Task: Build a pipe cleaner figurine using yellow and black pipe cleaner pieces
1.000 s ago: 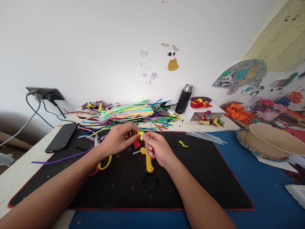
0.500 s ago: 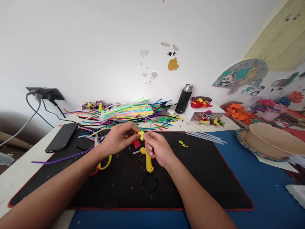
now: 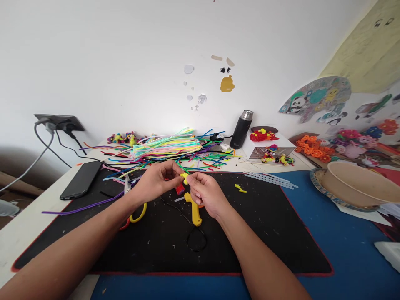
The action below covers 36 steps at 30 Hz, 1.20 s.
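Note:
Between my two hands is a small yellow pipe-cleaner piece (image 3: 185, 178), with a thin green strand (image 3: 184, 168) sticking up by it. My left hand (image 3: 159, 181) pinches it from the left, and my right hand (image 3: 204, 192) grips it with thumb and fingers from the right. Just below the fingertips a small red piece (image 3: 180, 190) shows in part. A yellow glue gun (image 3: 195, 212) lies on the black mat (image 3: 250, 233) under my right hand, its black cord looping below. Scissors (image 3: 139, 213) with yellow and red handles lie partly covered by my left forearm.
A heap of coloured pipe cleaners (image 3: 165, 148) spreads along the wall. A phone (image 3: 81, 179) lies at the left. At the back stands a black bottle (image 3: 241, 130); clear glue sticks (image 3: 270, 180), short yellow bits (image 3: 240, 188) and a beige bowl (image 3: 359, 183) are to the right.
My hands stay almost in place, with the fingers shifting slightly on the yellow piece. The green strand shows more now, and the red piece is more covered by my left fingers.

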Available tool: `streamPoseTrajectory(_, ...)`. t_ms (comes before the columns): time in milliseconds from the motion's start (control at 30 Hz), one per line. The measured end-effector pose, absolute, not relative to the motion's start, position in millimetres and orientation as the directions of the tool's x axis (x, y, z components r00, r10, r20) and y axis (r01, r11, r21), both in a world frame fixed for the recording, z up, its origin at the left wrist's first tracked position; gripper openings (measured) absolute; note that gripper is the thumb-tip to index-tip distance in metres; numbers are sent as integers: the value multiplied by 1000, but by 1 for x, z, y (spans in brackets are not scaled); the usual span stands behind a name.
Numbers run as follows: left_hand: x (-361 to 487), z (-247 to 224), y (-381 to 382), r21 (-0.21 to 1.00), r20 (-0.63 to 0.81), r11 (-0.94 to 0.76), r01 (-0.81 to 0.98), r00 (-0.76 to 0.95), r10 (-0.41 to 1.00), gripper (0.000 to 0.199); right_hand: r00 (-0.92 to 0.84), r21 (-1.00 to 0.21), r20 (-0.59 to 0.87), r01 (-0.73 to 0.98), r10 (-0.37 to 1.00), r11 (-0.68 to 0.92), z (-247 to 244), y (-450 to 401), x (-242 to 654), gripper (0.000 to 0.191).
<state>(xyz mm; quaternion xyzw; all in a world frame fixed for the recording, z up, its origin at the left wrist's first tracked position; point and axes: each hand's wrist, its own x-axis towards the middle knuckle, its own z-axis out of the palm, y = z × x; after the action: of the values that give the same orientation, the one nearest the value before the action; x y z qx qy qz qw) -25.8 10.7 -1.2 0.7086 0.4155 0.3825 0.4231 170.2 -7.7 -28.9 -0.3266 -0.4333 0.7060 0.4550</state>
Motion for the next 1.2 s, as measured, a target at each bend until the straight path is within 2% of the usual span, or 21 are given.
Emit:
streamPoseTrajectory(267,-21,-3,11,942,199,-276,192,341,919,33,-349,-915,-50,-360,936,-183,-31,-9,167,47)
streamPoseTrajectory(867,-20,-10,15,971,134,-187,148,314,940,44,-347,-917,-39,-360,937,-171,-32,-9,165,46)
streamPoseTrajectory(1067,-22,-10,16,956,187,-252,149,351,917,39,-377,-921,-63,-334,924,-199,-26,-11,169,46)
streamPoseTrajectory(1200,-26,-7,14,899,254,-354,260,351,901,25,-394,-914,-72,-341,916,-219,-25,-11,169,47)
